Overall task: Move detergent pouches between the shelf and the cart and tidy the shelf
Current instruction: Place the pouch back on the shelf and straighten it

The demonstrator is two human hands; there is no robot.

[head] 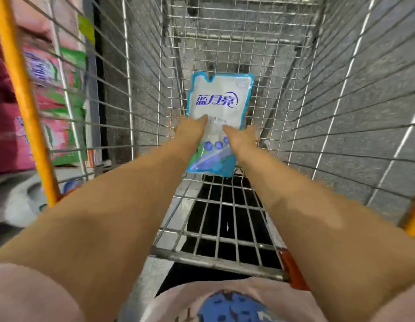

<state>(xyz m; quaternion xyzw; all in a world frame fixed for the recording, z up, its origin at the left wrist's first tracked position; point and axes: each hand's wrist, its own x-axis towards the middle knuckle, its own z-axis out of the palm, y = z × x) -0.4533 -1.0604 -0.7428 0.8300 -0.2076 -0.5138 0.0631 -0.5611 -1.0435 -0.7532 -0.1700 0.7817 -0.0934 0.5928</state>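
The wire cart [225, 43] fills the view, with blurred packs on the shelf [62, 101] to its left. 1 blue-and-white detergent pouch [219, 101] sits deep inside the cart, its long axis pointing away from the person and its notched top farthest. The left hand [192, 126] and right hand [240, 138] hold its lower half from either side, thumbs on its face, both equally near. I cannot tell whether it rests on the cart floor.

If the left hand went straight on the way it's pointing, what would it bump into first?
The left hand holds the detergent pouch, so that would travel along. Next it would probably meet the wire bottom of the cart, though depth is hard to judge.
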